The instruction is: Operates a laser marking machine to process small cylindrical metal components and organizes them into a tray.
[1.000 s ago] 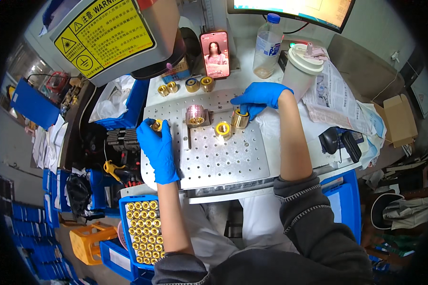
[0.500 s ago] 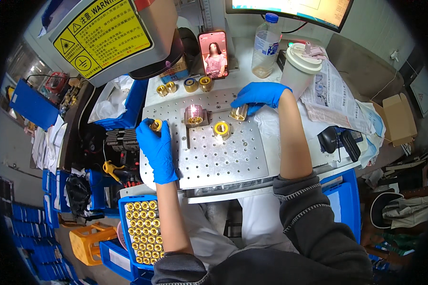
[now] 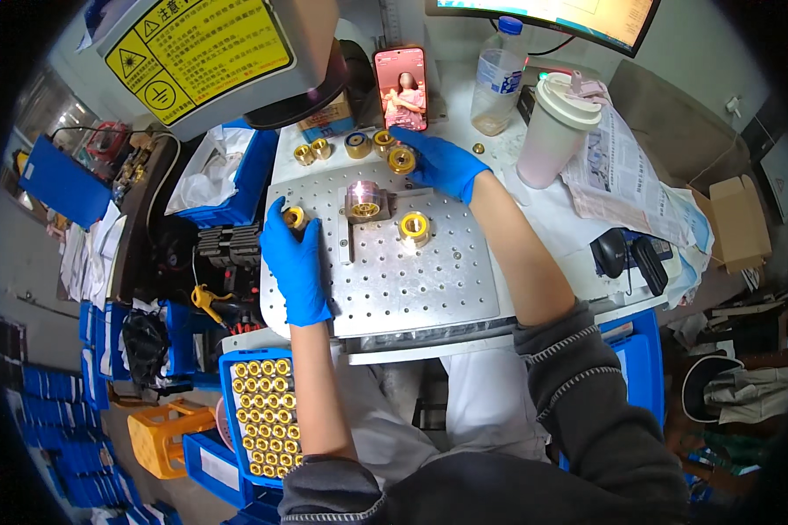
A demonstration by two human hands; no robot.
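Observation:
Both hands wear blue gloves. My left hand (image 3: 292, 267) is closed around a brass ring fitting (image 3: 294, 218) at the left edge of the perforated metal plate (image 3: 394, 302). Over the plate's far edge, my right hand (image 3: 446, 166) grips another brass fitting (image 3: 401, 161), its round end showing. Between the hands, a shiny cylindrical fitting (image 3: 362, 199) sits against a metal stop block. To its right, a brass-rimmed fitting (image 3: 414, 228) stands apart on the plate. Behind the plate are several more fittings (image 3: 357, 145), one close to my right fingers.
A grey machine head (image 3: 311, 52) with a yellow label overhangs the far left. A phone (image 3: 401, 92), a bottle (image 3: 497, 83) and a lidded cup (image 3: 552, 131) stand at the back. A blue tray (image 3: 228, 398) of fittings lies below left; a scanner (image 3: 611, 252) rests right.
My right hand has moved left and farther back, carrying its fitting from the plate's right side toward the back row. My left hand keeps its fitting in nearly the same place.

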